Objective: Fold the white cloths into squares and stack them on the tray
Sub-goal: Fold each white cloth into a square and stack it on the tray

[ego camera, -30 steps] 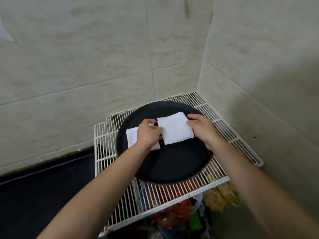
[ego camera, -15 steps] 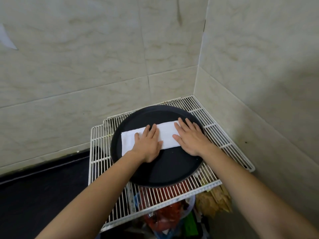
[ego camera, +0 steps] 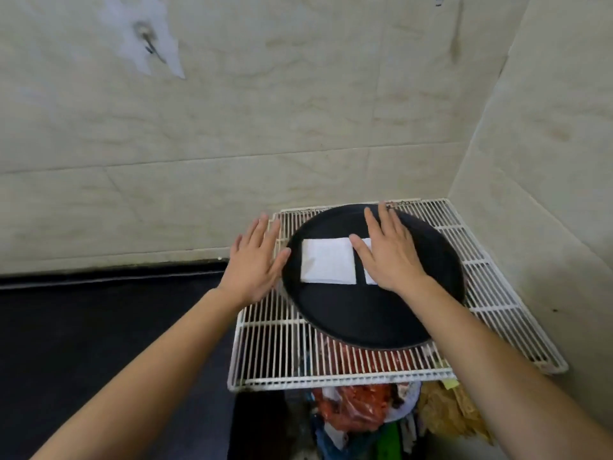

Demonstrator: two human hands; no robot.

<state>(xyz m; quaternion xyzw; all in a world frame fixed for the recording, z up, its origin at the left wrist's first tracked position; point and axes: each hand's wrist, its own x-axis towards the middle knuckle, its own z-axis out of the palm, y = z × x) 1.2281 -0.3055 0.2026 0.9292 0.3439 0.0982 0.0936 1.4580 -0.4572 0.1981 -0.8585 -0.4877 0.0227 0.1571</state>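
I see white cloth (ego camera: 328, 260) folded square on blk tray (ego camera: 365, 313); left hand (ego camera: 255, 260), right hand (ego camera: 388, 257): fingers (ego camera: 381, 220) straight, gripping nothing.

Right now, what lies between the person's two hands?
Head view: a folded white cloth on the black tray lies between the left hand and the right hand, which partly hides a second cloth.

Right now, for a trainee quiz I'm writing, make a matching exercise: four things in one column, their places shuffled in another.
Things:
1. left hand
2. right hand
3. folded white cloth
4. black round tray

Places:
A. on the white wire rack
B. flat on the tray, fully in view
C. open, over the tray, hiding part of a second cloth
D. open, just left of the tray's rim

Pairs: 1-D, 2-C, 3-B, 4-A
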